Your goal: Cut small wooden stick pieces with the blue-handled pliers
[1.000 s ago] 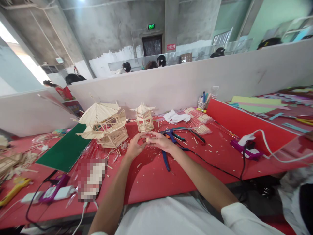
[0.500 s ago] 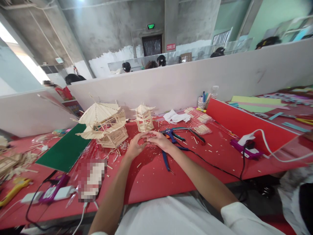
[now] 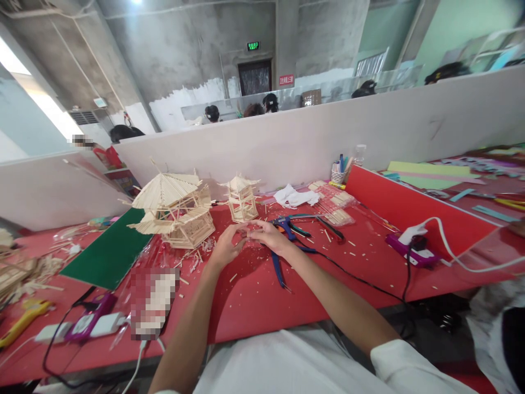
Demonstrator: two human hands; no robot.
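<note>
My left hand point(image 3: 225, 247) and my right hand point(image 3: 271, 236) meet fingertip to fingertip just above the red table point(image 3: 254, 298). Together they pinch a small wooden piece, which the fingers mostly hide. Just behind them stands a small stick pavilion point(image 3: 241, 200). A larger stick pavilion point(image 3: 176, 210) stands to the left of it. Right of my right hand lies a blue glue gun point(image 3: 287, 224), and blue-handled pliers point(image 3: 279, 269) lie under my right wrist. Short stick offcuts are scattered around both hands.
A green mat point(image 3: 109, 254) lies at the left, a purple power strip point(image 3: 88, 323) and a yellow tool point(image 3: 22, 320) near the front left edge. Clear bags of sticks point(image 3: 336, 207), a white cloth point(image 3: 293, 196) and a pen cup point(image 3: 339, 174) sit behind. A red divider point(image 3: 410, 208) bounds the right; another power strip point(image 3: 414, 250) lies below it.
My fingers have shifted slightly around the small piece, and it shows less than a second ago. Both hands stay in the same place.
</note>
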